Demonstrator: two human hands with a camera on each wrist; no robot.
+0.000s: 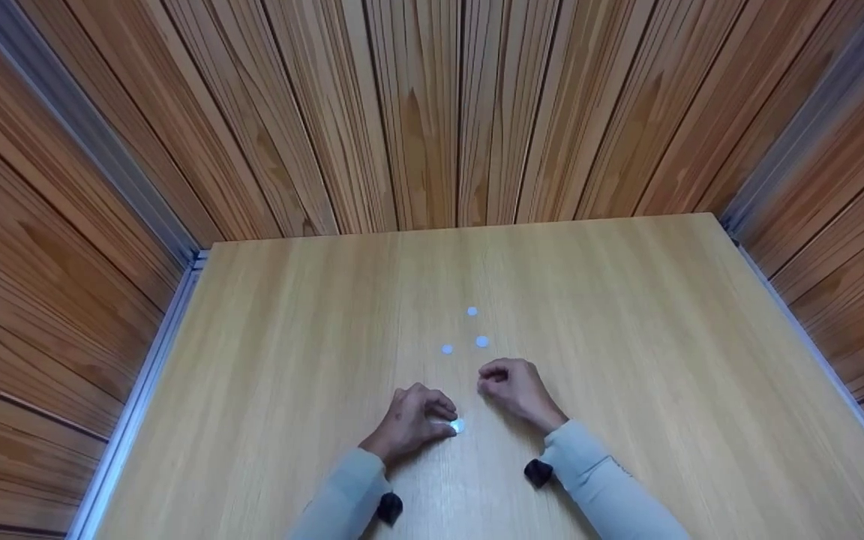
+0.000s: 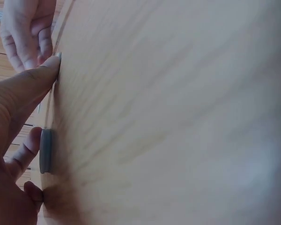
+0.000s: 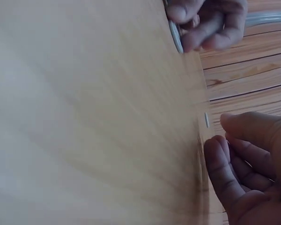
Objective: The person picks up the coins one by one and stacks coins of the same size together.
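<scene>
In the head view my left hand (image 1: 417,421) is low over the table, with thumb and curled fingers at a shiny silver coin-like disc (image 1: 458,425). The right wrist view shows that disc (image 3: 176,35) between the left thumb and a fingertip, close to the wood. A grey disc (image 2: 45,151) sits by the other left fingertips in the left wrist view. Up and to the right, my right hand (image 1: 518,386) hovers with loosely bent fingers. Its thumb and forefinger stand slightly apart, holding nothing visible; a small disc (image 3: 207,119) appears beyond the thumb tip.
Three more pale discs lie flat ahead of the hands: a far one (image 1: 472,311), a right one (image 1: 482,342) and a left one (image 1: 447,349). Wood-plank walls (image 1: 417,112) and a metal rail (image 1: 139,390) border the wooden table (image 1: 289,322).
</scene>
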